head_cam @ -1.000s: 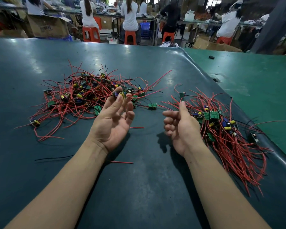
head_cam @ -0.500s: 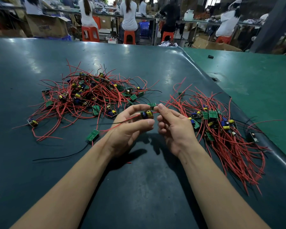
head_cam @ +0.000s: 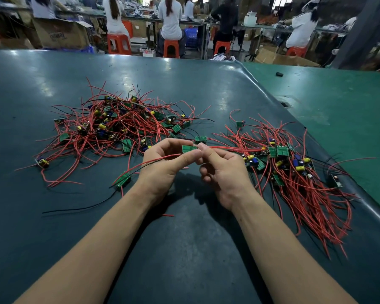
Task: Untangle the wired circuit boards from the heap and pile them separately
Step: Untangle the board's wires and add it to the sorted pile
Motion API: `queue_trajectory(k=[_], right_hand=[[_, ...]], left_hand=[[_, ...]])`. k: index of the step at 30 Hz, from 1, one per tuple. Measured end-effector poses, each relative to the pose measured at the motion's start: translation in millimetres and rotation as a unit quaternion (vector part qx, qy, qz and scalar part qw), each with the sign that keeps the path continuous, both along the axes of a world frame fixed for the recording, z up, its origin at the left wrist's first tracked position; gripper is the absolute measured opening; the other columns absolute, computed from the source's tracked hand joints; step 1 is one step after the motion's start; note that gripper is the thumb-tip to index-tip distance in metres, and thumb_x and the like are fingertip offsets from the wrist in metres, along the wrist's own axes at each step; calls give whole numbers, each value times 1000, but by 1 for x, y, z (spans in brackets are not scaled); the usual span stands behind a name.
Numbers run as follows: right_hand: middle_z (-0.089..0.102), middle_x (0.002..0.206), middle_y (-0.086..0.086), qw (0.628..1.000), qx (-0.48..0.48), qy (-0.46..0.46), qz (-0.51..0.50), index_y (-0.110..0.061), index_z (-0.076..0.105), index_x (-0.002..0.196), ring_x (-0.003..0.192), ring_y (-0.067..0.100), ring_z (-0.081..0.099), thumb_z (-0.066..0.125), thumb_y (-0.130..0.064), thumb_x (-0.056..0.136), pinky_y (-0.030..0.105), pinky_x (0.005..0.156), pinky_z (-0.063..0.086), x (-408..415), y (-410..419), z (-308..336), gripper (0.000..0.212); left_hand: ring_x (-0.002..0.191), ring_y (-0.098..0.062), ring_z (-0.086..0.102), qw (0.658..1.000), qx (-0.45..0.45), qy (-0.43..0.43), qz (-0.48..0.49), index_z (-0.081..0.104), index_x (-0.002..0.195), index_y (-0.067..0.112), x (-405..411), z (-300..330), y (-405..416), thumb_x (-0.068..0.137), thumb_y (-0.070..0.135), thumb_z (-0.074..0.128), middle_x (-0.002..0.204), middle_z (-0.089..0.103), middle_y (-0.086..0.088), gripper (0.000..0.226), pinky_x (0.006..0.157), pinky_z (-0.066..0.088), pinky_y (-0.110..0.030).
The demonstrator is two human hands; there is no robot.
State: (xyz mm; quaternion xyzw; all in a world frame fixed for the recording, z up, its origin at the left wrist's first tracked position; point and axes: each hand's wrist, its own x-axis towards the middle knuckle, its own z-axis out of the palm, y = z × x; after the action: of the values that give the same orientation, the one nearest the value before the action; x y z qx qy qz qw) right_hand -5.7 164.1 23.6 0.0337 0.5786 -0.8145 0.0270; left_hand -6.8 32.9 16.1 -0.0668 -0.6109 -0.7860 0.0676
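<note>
Circuit boards with red leads lie in 2 groups on a dark, glossy mat [head_cam: 53, 238]: the tangled heap [head_cam: 119, 126] to the left of centre and the sorted pile [head_cam: 294, 172] on the right, its wires combed roughly parallel toward the near right edge. Between them, a small flat green board [head_cam: 188, 148] is raised just above the mat — the left hand [head_cam: 162, 167] pinches it between thumb and curled forefinger, and the right hand [head_cam: 224, 172] meets it from the other side, fingers curled, thumb and forefinger tips touching its right end. A thin red wire [head_cam: 156, 160] arcs from the held board across the left hand, down toward a second green board [head_cam: 122, 179] lying flat beside the left wrist, with a black wire [head_cam: 86, 207] trailing from it to the left.

Bare mat spreads wide in front of the forearms and along the far side; the sorted pile sits close to the mat's raised right edge, beyond which a lighter green tabletop [head_cam: 349, 110] runs. A short red wire offcut [head_cam: 168, 215] lies between the forearms. Boards carry yellow and blue cylindrical parts. Behind the table, people sit on orange stools [head_cam: 119, 43] at benches, with a cardboard box [head_cam: 62, 34] at far left.
</note>
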Motion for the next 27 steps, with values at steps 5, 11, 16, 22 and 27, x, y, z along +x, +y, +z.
queue_trajectory(k=[5,11,16,22,27], right_hand=[[57,55,-4,998,13,36,-56,-13,76,74,43,6,43,67,-19,91,16,38,32,-3,7,1,20],[51,51,-7,981,-65,49,-179,-12,73,75,39,5,37,62,-19,95,16,36,27,-11,27,9,24],[44,49,-8,972,-168,18,-164,-10,65,73,39,6,34,54,-22,99,15,39,24,-11,26,12,31],[33,46,-9,948,-285,-17,-139,-15,53,67,38,6,35,48,-27,100,17,35,26,-9,26,15,36],[45,55,-4,963,-204,53,-166,-13,61,83,38,8,36,40,-30,105,15,38,27,-8,27,7,35]], left_hand=[[77,-21,66,1000,10,-17,-1,75,78,15,0,0,1,51,27,87,75,71,-3,32,83,53,-38],[70,-17,70,988,151,-41,-10,78,69,13,-4,7,-6,56,8,79,71,72,-5,14,79,60,-31],[69,-17,70,983,176,-40,-13,77,68,12,-5,8,-6,60,3,75,70,71,-6,12,72,59,-26],[69,-19,71,986,163,-34,-30,76,68,10,-2,11,-4,61,0,73,71,72,-8,12,70,59,-27],[60,-9,67,963,265,-44,-7,69,73,11,-3,20,-18,63,15,74,67,70,-1,12,64,58,-21]])
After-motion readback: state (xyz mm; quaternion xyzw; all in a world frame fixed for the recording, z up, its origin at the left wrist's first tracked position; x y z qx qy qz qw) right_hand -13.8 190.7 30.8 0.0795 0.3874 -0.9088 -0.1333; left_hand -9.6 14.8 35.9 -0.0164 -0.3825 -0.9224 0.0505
